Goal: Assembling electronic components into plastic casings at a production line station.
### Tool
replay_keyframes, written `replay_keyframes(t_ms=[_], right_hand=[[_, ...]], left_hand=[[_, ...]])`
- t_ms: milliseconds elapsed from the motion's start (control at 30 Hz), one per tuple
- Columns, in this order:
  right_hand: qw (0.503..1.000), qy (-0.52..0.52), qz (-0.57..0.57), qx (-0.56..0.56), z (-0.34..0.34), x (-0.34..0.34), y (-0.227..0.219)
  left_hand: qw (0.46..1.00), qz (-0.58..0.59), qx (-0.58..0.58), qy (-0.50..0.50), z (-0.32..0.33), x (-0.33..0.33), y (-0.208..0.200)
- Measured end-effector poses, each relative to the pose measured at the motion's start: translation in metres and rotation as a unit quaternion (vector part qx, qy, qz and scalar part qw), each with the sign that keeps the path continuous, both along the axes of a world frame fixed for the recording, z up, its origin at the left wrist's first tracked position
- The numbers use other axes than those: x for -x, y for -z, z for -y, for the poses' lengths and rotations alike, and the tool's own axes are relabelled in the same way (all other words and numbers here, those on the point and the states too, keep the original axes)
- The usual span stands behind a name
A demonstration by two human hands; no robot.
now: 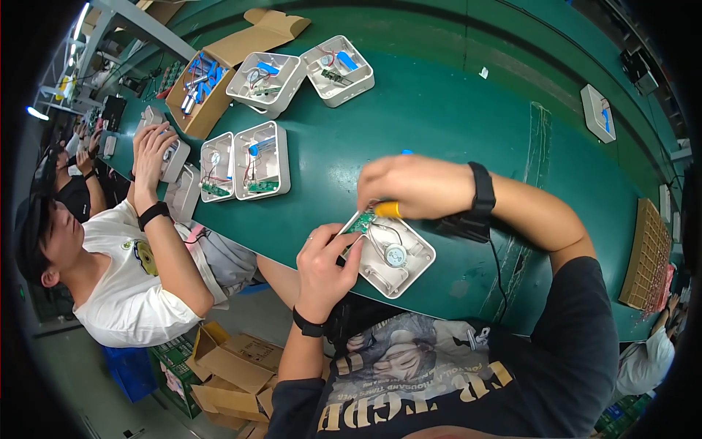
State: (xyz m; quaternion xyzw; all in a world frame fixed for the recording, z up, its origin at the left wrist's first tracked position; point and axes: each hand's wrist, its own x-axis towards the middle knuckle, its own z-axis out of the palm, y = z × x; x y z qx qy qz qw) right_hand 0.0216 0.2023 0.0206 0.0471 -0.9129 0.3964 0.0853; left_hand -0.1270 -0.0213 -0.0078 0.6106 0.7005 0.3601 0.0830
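In front of me lies a white plastic housing point(418, 272), open side up, with a round silver speaker-like disc point(395, 255), thin wires and a green circuit board point(360, 224). My left hand point(327, 265) is closed on its left wall, thumb beside the board. Over the far corner, my right hand point(415, 189) has its fingers curled down at the board and wires. A short yellow piece point(387, 210) shows under those fingers; what they pinch is hidden. A small blue thing point(406, 153) peeks out behind the right hand.
Several similar housings with blue batteries, such as this one point(257, 157), stand on the green table point(468, 117). A cardboard box point(191, 95) holds blue batteries. At left a co-worker's hands point(152, 146) handle another housing. A black device point(465, 227) with a cable lies under my right forearm.
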Motion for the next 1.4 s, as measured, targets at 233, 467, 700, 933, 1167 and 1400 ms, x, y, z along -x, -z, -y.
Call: replay_keyframes(t_ms=[233,467,700,933,1167,1400], right_hand=[[0.988,0.059,0.001,-0.145,0.020,-0.013,-0.013],[0.968,0.114,0.030,-0.221,0.053,-0.019,0.011],[0.962,0.078,0.023,-0.259,0.061,-0.018,0.013],[0.969,0.070,0.080,-0.225,0.053,-0.024,0.007],[0.972,0.017,0.089,-0.217,0.004,-0.018,-0.016],[0.936,0.090,-0.003,-0.340,0.002,-0.008,0.018]], left_hand=[[0.992,0.024,-0.057,-0.110,0.008,-0.006,0.029],[0.991,0.041,-0.060,-0.115,0.004,-0.008,0.032],[0.991,0.023,-0.074,-0.111,0.007,-0.007,0.033],[0.991,0.023,-0.085,-0.105,0.004,-0.010,0.036],[0.993,0.064,-0.064,-0.079,0.013,-0.001,0.034],[0.995,0.050,-0.074,-0.041,0.012,0.006,0.033]])
